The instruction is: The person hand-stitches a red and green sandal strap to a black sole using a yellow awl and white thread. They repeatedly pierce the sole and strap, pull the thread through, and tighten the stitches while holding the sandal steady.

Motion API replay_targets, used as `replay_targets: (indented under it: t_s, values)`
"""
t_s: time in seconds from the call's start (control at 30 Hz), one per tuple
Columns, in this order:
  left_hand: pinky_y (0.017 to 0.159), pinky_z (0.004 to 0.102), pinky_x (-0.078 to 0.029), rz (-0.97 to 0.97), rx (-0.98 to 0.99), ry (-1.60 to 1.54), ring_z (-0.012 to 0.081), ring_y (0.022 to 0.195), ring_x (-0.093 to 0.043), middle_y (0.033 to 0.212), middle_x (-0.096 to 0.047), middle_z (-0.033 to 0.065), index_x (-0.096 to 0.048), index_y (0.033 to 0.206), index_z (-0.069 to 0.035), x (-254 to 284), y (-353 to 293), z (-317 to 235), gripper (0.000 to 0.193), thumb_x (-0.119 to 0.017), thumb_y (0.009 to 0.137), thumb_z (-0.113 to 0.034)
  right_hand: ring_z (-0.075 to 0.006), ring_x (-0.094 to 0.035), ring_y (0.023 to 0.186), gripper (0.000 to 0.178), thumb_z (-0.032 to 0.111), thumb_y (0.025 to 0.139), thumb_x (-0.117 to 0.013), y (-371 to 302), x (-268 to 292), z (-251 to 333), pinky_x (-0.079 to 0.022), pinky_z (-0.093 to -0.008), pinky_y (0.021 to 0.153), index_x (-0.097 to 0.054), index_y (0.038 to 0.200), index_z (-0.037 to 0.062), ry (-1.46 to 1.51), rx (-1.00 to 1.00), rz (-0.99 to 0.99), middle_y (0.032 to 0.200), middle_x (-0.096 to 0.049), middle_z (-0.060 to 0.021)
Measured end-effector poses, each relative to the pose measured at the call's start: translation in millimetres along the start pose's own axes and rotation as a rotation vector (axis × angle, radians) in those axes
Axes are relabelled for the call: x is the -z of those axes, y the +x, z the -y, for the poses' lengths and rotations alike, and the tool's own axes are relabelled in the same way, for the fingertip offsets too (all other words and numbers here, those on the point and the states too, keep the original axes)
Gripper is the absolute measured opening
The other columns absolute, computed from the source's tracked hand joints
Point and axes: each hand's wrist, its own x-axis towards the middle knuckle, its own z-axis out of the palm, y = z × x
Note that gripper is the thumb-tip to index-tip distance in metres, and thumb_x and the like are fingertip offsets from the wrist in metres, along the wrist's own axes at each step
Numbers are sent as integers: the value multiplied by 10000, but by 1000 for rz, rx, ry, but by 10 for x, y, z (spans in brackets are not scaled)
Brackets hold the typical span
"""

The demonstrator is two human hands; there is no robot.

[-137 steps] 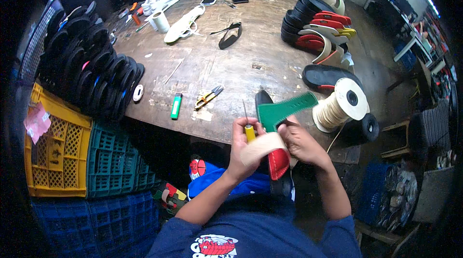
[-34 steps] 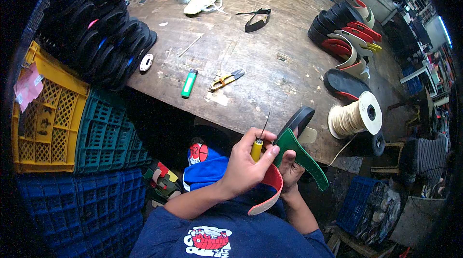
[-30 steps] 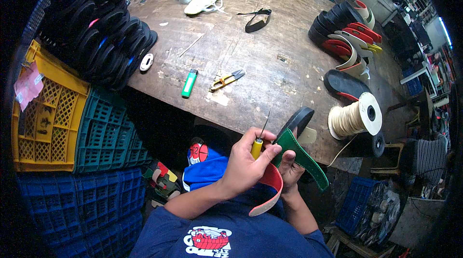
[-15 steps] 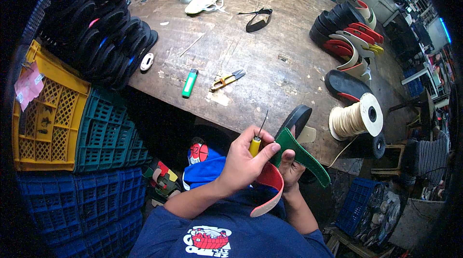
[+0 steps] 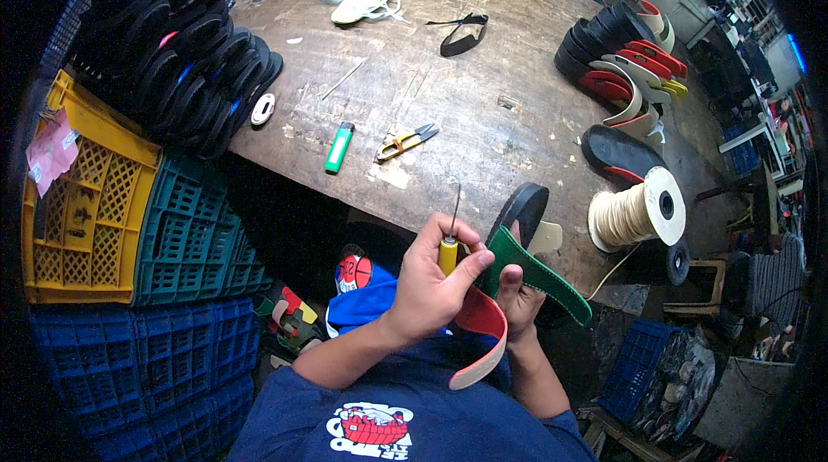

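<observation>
The left hand is closed around a yellow awl, and the right hand holds the green strap, both just off the worktop's near edge. A thread spool sits close by.

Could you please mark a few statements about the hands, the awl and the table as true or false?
1. The left hand grips a yellow-handled awl. True.
2. The right hand holds a green strap. True.
3. The lighter on the table is red. False: it is green.
4. The thread spool lies at the table's left edge. False: it lies at the right edge.
5. The snips lie on the table, untouched by either hand. True.
</observation>
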Motion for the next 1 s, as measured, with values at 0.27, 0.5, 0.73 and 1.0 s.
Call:
replay_targets:
  t_s: [0.27,0.5,0.73,1.0]
  values:
    - [466,212,-369,160,619,-814,28,526,-382,901,-509,-23,-490,1190,-141,278,-57,-48,148,-531,1082,-233,-43,-569,785,536,478,1065,-514,584,354,232,-474,-238,681,-616,1411,82,157,-602,349,956,-682,26]
    - [399,180,-381,-84,-131,-1152,20,544,-408,1063,-568,80,-532,1311,-55,855,392,-422,262,-448,1094,-175,-58,-556,576,488,497,1057,-518,754,254,156,-420,-233,513,-722,1138,61,120,-525,391,692,-628,30]
    - [802,324,-545,-29,-91,413,186,868,-676,1043,-702,114,-601,1248,1,95,247,14,414,-775,905,-152,-66,-572,543,519,523,1050,-514,813,124,69,-426,-230,477,-724,907,71,308,-484,190,656,-634,7]
    - [767,364,-525,94,-100,565,293,869,-691,922,-681,153,-678,936,1,129,372,-154,100,-739,885,-60,-77,-572,519,543,563,1040,-501,851,272,7,-415,-239,454,-693,857,90,297,-579,201,654,-634,5]
